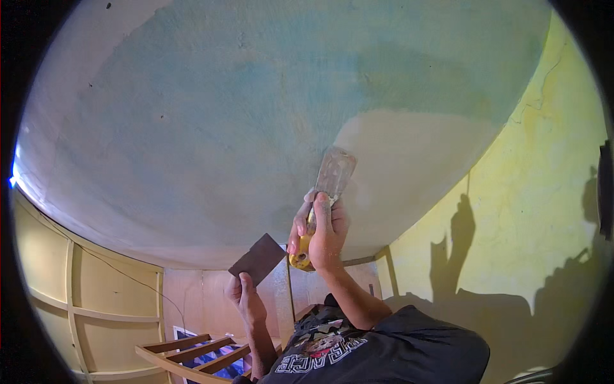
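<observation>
My right hand (pixel 329 240) is raised toward the ceiling and wrapped round the yellow handle of a putty knife (pixel 336 169). Its broad blade points upward and carries pale smears; from this view I cannot tell whether it touches the ceiling. Lower and to the left, my left hand (pixel 248 304) grips the bottom edge of a dark brown, flat rectangular piece (pixel 259 259), whose material is unclear. Above both hands spreads the ceiling (pixel 256 109), partly blue-green and partly pale grey-white, with a pale patch beginning beside the blade.
A yellow wall (pixel 511 243) with a crack and shadows of my arms rises at right. Cream framed panelling (pixel 115 281) stands at left, with a thin cable (pixel 137 276) hanging across it. Below my left arm is a wooden ladder-like frame (pixel 192 355).
</observation>
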Motion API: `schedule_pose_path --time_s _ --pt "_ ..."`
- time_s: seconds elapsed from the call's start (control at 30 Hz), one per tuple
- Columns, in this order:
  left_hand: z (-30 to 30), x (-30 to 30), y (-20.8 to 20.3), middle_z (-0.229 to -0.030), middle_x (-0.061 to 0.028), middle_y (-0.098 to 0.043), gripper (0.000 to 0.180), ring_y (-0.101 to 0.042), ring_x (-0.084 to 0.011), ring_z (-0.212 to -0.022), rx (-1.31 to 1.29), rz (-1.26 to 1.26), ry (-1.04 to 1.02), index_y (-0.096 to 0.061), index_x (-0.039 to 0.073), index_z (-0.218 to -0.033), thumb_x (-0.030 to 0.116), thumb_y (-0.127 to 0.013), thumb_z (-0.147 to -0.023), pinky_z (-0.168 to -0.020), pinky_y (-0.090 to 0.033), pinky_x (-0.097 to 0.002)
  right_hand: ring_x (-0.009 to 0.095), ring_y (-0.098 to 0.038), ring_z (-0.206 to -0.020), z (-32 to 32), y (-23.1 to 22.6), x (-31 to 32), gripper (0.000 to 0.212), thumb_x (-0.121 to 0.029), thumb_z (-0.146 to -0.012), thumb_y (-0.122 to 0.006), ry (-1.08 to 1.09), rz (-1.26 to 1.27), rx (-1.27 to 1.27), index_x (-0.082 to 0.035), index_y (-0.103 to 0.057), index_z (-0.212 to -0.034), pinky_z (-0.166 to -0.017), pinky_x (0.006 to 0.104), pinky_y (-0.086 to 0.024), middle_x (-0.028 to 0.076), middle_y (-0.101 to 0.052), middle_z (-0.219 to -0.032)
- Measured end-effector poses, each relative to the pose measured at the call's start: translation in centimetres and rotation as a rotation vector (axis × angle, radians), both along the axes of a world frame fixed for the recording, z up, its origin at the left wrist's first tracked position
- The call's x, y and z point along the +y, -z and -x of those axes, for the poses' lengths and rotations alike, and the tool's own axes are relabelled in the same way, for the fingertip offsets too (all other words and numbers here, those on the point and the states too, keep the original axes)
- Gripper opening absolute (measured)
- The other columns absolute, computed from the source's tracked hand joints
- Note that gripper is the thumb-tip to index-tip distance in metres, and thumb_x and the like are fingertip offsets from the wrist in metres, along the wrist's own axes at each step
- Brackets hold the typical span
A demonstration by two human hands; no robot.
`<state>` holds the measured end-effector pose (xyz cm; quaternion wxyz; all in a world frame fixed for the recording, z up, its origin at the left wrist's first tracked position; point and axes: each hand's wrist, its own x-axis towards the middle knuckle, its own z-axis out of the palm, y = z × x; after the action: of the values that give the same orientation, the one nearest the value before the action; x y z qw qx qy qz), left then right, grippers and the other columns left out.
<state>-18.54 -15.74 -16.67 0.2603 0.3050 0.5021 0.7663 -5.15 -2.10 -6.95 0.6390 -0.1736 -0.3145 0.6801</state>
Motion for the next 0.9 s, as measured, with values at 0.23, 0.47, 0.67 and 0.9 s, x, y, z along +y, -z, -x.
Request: schedule_pose_path --time_s 0.23,0.47,0.67,0.9 --pt "0.0 -0.5 0.2 -0.106 -0.0057 -0.070 0.029 -0.061 -0.0118 -0.098 -0.012 -0.025 -0.007 -0.068 -0.003 -0.110 0.023 -0.059 -0.103 -0.090 -0.046 -0.0300 0.017 -0.052 -0.036 -0.7 -0.5 0.4 0.031 -0.033 -0.107 -0.044 -0.030 -0.046 0.033 -0.002 -0.047 -0.103 -0.035 0.0307 -0.045 0.003 -0.050 -0.056" --pt "0.4 -0.4 0.7 -0.101 -0.0025 -0.068 0.027 -0.059 -0.0093 -0.092 0.018 0.011 -0.042 -0.069 -0.001 -0.109 0.025 -0.060 -0.103 -0.082 -0.044 -0.0267 0.016 -0.050 -0.035 -0.7 0.1 1.3 0.031 -0.032 -0.107 -0.043 0.010 -0.010 -0.030 -0.002 -0.047 -0.104 -0.035 0.0307 -0.045 0.003 -0.048 -0.056" --pt "0.1 -0.5 0.3 -0.105 -0.0045 -0.069 0.028 -0.060 -0.0108 -0.097 0.029 0.027 -0.046 -0.068 -0.001 -0.110 0.025 -0.060 -0.102 -0.087 -0.045 -0.0280 0.014 -0.049 -0.035 -0.3 -0.1 0.9 0.030 -0.031 -0.108 -0.042 0.023 -0.018 -0.024 -0.002 -0.047 -0.103 -0.034 0.0303 -0.043 0.003 -0.048 -0.056" --pt "0.0 -0.7 0.6 -0.107 -0.0054 -0.069 0.031 -0.061 -0.0126 -0.098 0.001 0.029 -0.066 -0.068 -0.002 -0.112 0.026 -0.060 -0.103 -0.090 -0.046 -0.0308 0.015 -0.050 -0.035 -0.8 -0.1 1.3 0.030 -0.031 -0.107 -0.043 -0.012 -0.037 -0.010 -0.002 -0.046 -0.101 -0.034 0.0306 -0.045 0.003 -0.048 -0.056"
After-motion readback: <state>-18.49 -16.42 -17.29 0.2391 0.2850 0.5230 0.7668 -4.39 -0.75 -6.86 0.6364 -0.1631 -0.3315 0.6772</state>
